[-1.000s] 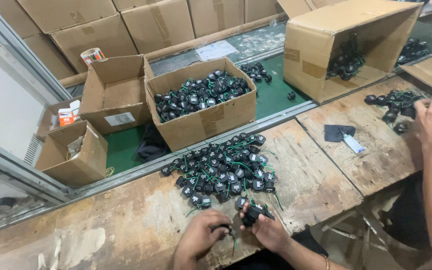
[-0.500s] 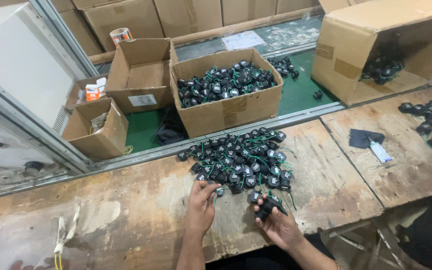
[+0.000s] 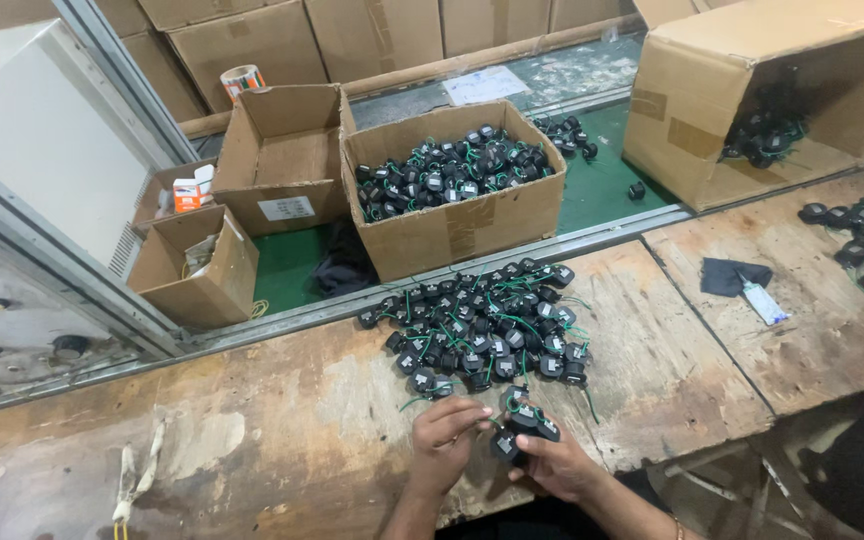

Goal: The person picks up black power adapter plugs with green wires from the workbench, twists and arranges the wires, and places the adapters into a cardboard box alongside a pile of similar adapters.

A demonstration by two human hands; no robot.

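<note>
We see the right hand (image 3: 562, 465) gripping a few small black parts (image 3: 524, 427) (green wires trailing), the left hand (image 3: 447, 432) pinching one, just below the pile (image 3: 482, 325) on the wooden bench (image 3: 282, 430).

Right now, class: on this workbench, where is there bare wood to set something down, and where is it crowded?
Bare wood lies left of the left hand, towards the taped wire, and between the pile of black parts and the dark cloth. It is crowded at the pile, around the right hand, and by the parts at the right edge.
</note>
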